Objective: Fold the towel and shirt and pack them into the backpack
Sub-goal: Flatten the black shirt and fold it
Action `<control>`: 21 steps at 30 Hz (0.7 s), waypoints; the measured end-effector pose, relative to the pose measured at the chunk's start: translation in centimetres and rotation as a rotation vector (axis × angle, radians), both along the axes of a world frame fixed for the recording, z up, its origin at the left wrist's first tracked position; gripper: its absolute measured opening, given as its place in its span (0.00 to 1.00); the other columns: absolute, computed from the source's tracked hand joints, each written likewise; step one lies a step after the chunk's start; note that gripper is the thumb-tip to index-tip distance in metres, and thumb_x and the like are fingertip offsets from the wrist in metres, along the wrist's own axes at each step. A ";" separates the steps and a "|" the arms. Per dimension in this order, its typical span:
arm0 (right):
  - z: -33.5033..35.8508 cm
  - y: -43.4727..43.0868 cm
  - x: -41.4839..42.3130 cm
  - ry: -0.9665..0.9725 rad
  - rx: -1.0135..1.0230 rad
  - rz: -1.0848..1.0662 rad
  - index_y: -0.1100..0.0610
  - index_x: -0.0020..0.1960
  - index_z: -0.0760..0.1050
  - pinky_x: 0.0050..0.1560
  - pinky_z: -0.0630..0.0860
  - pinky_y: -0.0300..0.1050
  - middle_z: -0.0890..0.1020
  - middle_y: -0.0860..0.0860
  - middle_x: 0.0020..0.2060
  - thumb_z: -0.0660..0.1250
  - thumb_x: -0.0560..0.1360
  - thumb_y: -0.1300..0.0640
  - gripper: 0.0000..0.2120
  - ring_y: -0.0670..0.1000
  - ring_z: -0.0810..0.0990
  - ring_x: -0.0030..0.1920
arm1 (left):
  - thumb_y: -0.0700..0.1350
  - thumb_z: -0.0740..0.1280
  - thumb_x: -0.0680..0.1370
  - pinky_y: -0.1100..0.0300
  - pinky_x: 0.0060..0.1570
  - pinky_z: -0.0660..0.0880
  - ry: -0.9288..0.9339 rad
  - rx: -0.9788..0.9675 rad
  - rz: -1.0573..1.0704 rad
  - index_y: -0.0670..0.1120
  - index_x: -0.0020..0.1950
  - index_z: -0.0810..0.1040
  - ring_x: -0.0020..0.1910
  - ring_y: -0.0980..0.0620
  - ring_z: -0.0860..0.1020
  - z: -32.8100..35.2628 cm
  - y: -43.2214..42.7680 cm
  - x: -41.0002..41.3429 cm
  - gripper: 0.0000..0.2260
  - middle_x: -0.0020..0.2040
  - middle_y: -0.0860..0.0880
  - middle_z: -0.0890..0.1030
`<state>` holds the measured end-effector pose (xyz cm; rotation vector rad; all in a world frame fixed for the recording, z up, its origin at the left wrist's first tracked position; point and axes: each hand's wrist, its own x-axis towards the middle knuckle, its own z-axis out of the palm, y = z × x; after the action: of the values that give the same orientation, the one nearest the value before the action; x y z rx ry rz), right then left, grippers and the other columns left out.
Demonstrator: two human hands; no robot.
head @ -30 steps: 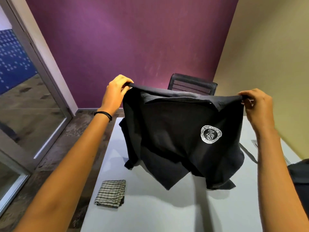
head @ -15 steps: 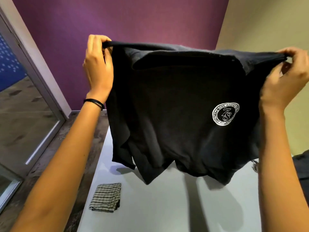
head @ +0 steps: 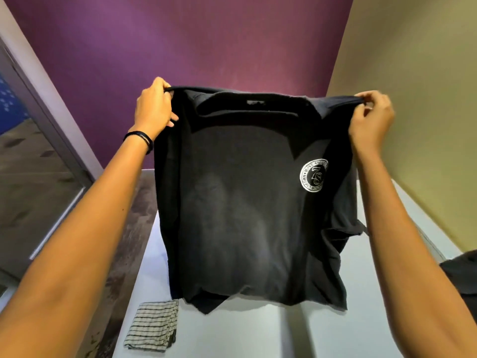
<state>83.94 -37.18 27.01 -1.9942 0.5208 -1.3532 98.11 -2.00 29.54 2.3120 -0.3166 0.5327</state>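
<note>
A black shirt (head: pixel 247 197) with a round white logo hangs stretched out in the air above the white table (head: pixel 258 334). My left hand (head: pixel 154 107) grips its left shoulder and my right hand (head: pixel 371 117) pinches its right shoulder. The hem hangs just over the tabletop. A folded striped towel (head: pixel 152 322) lies on the table's near left corner, below my left arm. A dark shape (head: pixel 462 277) at the right edge may be the backpack; too little shows to tell.
A purple wall stands ahead and a beige wall on the right. A glass door and patterned floor lie to the left of the table. The shirt hides whatever stands behind it.
The shirt was lifted clear of the table and spread flat between my hands, which then moved down and forward. It now hides the chair that showed behind it.
</note>
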 end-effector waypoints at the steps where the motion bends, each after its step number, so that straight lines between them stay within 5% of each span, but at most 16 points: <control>1: 0.0 -0.3 1.1 0.024 0.012 0.003 0.65 0.50 0.78 0.47 0.65 0.30 0.78 0.63 0.49 0.55 0.69 0.68 0.16 0.59 0.77 0.49 | 0.40 0.52 0.79 0.51 0.39 0.79 0.058 -0.006 -0.004 0.42 0.58 0.69 0.34 0.44 0.80 0.0 -0.4 1.0 0.10 0.43 0.41 0.80; 5: 1.9 -1.2 4.0 0.043 0.011 0.014 0.64 0.50 0.78 0.45 0.63 0.26 0.78 0.62 0.50 0.55 0.69 0.68 0.16 0.57 0.77 0.49 | 0.39 0.53 0.79 0.48 0.49 0.76 0.043 -0.040 0.000 0.40 0.56 0.69 0.48 0.39 0.79 1.3 -1.3 4.1 0.10 0.53 0.39 0.77; 9: 4.8 -1.1 4.4 -0.104 -0.028 0.052 0.66 0.48 0.77 0.43 0.62 0.22 0.71 0.44 0.40 0.53 0.68 0.68 0.16 0.35 0.71 0.39 | 0.36 0.52 0.77 0.49 0.52 0.74 -0.170 -0.168 0.018 0.46 0.49 0.67 0.51 0.42 0.77 3.3 -1.8 4.8 0.07 0.48 0.47 0.73; 12: 6.1 -1.1 3.7 -0.239 -0.055 0.069 0.65 0.46 0.78 0.44 0.64 0.24 0.67 0.39 0.40 0.53 0.66 0.67 0.17 0.29 0.71 0.42 | 0.37 0.52 0.75 0.51 0.54 0.75 -0.346 -0.253 0.018 0.53 0.46 0.64 0.51 0.44 0.78 4.2 -1.5 3.5 0.11 0.47 0.50 0.74; 16: 6.1 -0.7 1.2 -0.343 -0.037 0.112 0.44 0.42 0.72 0.45 0.72 0.31 0.71 0.41 0.40 0.52 0.66 0.64 0.18 0.32 0.74 0.43 | 0.35 0.53 0.76 0.62 0.53 0.75 -0.411 -0.358 -0.046 0.55 0.46 0.64 0.49 0.53 0.77 3.7 -0.9 -0.1 0.13 0.45 0.57 0.72; 21: 3.6 -0.2 -3.3 -0.418 -0.016 0.102 0.44 0.43 0.72 0.46 0.74 0.37 0.73 0.42 0.42 0.53 0.67 0.65 0.18 0.39 0.76 0.44 | 0.36 0.55 0.76 0.69 0.46 0.69 -0.407 -0.335 -0.141 0.54 0.45 0.67 0.45 0.56 0.74 1.4 0.7 -5.2 0.12 0.43 0.59 0.72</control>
<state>80.63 -37.38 30.61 -1.6570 0.2120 -1.6526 92.93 -1.29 30.91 1.8341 -0.5355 0.9113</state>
